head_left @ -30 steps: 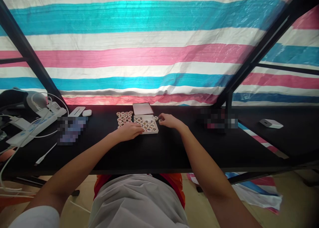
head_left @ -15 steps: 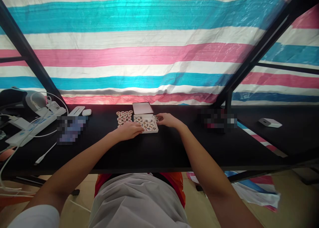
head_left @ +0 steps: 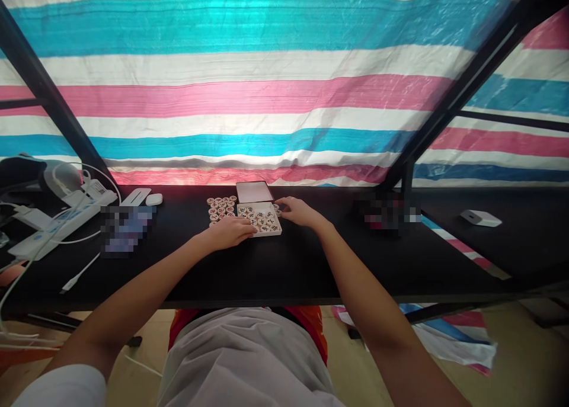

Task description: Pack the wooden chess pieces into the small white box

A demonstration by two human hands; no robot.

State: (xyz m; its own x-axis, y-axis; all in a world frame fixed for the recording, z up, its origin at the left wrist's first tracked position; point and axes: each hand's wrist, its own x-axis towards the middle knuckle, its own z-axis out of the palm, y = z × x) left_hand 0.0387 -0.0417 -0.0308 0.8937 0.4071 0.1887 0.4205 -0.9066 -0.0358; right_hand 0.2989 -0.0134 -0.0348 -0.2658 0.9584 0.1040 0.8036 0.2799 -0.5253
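Black desktop [head_left: 284,276] stretches between its front edge [head_left: 222,304] and the white box [head_left: 269,234].

Characters on the round pieces [head_left: 261,221], illegibly small.

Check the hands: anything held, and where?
Left hand covers the near-left corner of the white box; grip unclear. Right hand is at a round piece beside it; can't tell if held.

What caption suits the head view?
Left hand and right hand at white box of round pieces on black table.
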